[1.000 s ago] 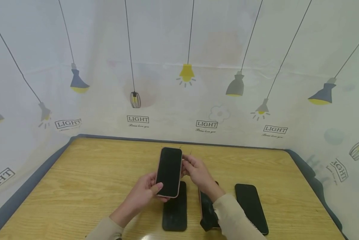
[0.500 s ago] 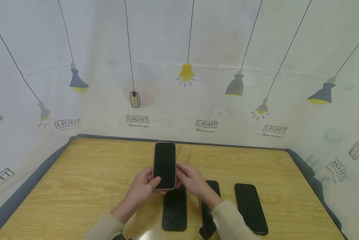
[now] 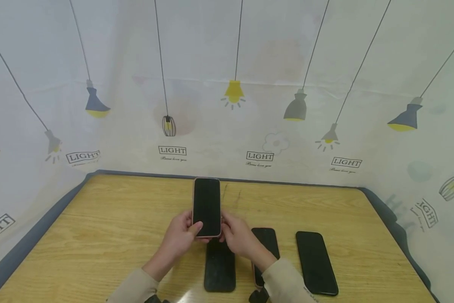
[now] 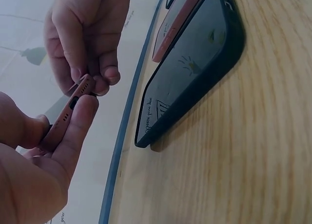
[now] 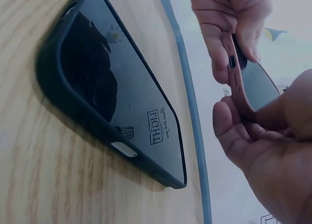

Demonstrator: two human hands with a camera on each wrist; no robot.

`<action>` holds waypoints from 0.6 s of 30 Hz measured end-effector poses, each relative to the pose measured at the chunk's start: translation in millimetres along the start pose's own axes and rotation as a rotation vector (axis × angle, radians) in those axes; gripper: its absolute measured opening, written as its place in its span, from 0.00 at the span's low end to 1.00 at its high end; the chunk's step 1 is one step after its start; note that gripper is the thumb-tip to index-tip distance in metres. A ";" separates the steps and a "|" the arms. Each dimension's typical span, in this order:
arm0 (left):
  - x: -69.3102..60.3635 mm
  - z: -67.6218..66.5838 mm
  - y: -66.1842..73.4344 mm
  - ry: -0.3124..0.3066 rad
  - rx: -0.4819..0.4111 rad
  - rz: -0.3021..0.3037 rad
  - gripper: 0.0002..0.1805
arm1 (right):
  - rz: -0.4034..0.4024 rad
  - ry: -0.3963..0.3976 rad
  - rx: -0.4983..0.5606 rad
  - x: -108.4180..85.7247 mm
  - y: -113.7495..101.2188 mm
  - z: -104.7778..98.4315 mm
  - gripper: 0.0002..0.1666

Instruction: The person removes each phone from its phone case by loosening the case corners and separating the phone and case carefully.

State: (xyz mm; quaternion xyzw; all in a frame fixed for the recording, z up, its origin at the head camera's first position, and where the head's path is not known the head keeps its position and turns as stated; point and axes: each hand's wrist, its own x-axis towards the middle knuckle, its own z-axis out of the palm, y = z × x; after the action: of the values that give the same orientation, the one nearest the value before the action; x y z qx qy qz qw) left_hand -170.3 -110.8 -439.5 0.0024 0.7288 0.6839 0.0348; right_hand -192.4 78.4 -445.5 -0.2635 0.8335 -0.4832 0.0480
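A phone in a pink case (image 3: 206, 207) is held up over the table, its dark screen facing the head camera. My left hand (image 3: 177, 237) grips its lower left side, thumb on the screen. With bent fingers my right hand (image 3: 240, 237) pinches its lower right edge. The left wrist view shows the case's bottom edge (image 4: 61, 121) between both hands; it also shows in the right wrist view, with the port in the pink edge (image 5: 235, 73). Below the held phone lies a black-cased phone (image 3: 220, 269), its top end hidden.
To the right, another pink-edged phone (image 3: 265, 242) lies partly under my right forearm, beside a small black object (image 3: 258, 296). Farther right is a black phone (image 3: 317, 263). The wooden table (image 3: 117, 210) ends at a printed cloth backdrop (image 3: 212, 42).
Both hands have moved the held phone up and left, and it stands straighter. My right hand has slid lower along its side. The phones on the table have stayed put.
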 end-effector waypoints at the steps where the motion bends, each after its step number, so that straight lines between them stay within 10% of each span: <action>1: -0.8 0.7 0.8 0.009 0.010 0.003 0.14 | 0.004 -0.002 -0.024 0.3 -0.6 0.9 0.24; 18: -6.5 6.9 2.2 0.035 0.124 0.050 0.12 | 0.046 -0.017 -0.086 -1.4 -12.7 8.9 0.24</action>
State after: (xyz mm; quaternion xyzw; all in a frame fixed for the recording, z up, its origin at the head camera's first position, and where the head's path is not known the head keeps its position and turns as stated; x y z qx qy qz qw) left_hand -163.6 -104.0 -437.4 0.0107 0.7700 0.6380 0.0049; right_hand -183.2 67.1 -439.9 -0.2501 0.8589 -0.4436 0.0548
